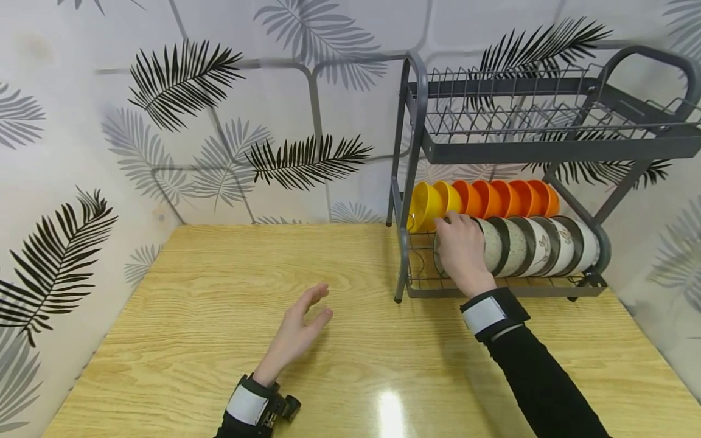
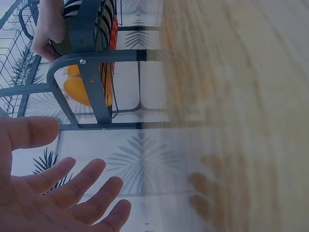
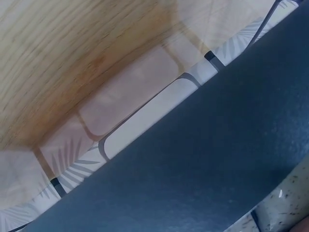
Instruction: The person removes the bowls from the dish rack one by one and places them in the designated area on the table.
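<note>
A black right sleeve (image 1: 547, 377) crosses nearest the camera, its wrist strap (image 1: 493, 313) short of the rack (image 1: 509, 152); the right hand (image 1: 462, 249) has its fingers bent over the rim of the leftmost speckled bowl (image 1: 440, 260), pinching it; that bowl stands on edge in the lower tier, at the left end of the front row; the left hand (image 1: 298, 328) is spread, thumb apart from the fingers, holding nothing above the wooden table (image 1: 246, 304).

To the right stand more bowls (image 1: 564, 246), speckled then white; behind them runs a row of yellow bowls (image 1: 427, 204) and orange bowls (image 1: 493, 194); the upper wire tier hangs over both rows, the low front rail (image 1: 547, 291) runs before them, and the left-hand post (image 1: 414, 152) rises between the two hands; a dark rail covers much of the right wrist view; the wall (image 1: 339, 115) behind bears printed leaves.
</note>
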Tool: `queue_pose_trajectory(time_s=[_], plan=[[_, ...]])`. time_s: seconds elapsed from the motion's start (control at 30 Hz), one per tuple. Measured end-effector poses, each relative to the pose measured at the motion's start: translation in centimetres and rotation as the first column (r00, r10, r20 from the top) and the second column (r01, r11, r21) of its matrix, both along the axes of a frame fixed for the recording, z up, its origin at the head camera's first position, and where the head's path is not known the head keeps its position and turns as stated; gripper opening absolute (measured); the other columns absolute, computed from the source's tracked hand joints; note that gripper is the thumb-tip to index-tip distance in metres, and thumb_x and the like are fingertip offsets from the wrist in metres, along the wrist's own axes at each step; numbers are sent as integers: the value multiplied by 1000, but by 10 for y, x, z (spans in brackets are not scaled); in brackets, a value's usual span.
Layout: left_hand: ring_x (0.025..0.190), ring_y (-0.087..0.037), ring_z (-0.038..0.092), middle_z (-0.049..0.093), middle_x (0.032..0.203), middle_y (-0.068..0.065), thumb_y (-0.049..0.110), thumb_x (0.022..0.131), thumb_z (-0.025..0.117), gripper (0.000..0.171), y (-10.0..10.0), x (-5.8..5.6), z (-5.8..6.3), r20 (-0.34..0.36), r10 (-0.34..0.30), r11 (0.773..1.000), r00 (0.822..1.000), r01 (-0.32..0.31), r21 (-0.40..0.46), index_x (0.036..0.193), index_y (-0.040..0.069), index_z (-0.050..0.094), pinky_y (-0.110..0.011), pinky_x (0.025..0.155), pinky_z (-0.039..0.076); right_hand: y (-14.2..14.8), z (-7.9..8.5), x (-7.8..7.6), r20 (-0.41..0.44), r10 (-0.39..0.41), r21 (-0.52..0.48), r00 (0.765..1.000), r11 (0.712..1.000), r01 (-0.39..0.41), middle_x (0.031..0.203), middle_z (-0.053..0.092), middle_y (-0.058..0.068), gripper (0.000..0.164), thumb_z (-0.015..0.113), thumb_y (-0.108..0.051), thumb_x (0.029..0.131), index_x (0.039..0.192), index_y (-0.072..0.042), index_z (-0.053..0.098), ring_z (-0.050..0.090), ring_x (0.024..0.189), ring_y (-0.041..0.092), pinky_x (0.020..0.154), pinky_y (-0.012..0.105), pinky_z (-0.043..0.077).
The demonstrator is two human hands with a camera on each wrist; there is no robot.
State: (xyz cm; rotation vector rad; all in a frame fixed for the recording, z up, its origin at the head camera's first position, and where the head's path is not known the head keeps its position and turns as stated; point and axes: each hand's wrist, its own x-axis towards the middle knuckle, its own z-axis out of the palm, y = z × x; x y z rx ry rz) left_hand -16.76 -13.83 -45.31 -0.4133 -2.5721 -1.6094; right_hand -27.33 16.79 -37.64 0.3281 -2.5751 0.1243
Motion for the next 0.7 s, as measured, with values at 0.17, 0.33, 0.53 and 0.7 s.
queue_pose_trajectory(time_s=[0.17,0.33,0.53,0.7], plan=[[138,-43,49,55,145,-23,10,100,60,49,0,0,1,1,-4,1000,1000,4,1,145,-2,47,-60,118,36,1,1,1,28,19,-97,999,995,-17,114,69,24,30,72,12,81,111,6,72,65,102,43,97,55,55],[138,-43,49,56,145,-22,10,100,60,49,-1,1,0,0,-5,1000,1000,5,-5,146,-1,47,-61,117,36,3,-3,2,-49,76,-123,996,989,-81,111,71,23,30,68,18,79,107,9,73,66,100,41,98,53,55],[139,-43,48,55,146,-23,10,100,60,50,-1,1,1,8,-9,1000,1000,9,2,147,0,46,-61,118,35,8,-5,-1,-122,141,-73,982,986,-150,103,71,22,25,66,19,79,101,10,73,67,95,40,95,51,57],[139,-43,48,55,145,-22,10,100,60,50,-1,0,2,13,-12,1000,1000,12,-2,147,0,46,-62,117,35,11,-3,-2,-116,169,4,979,985,-170,93,69,21,20,64,18,80,96,10,73,66,87,38,88,50,59]])
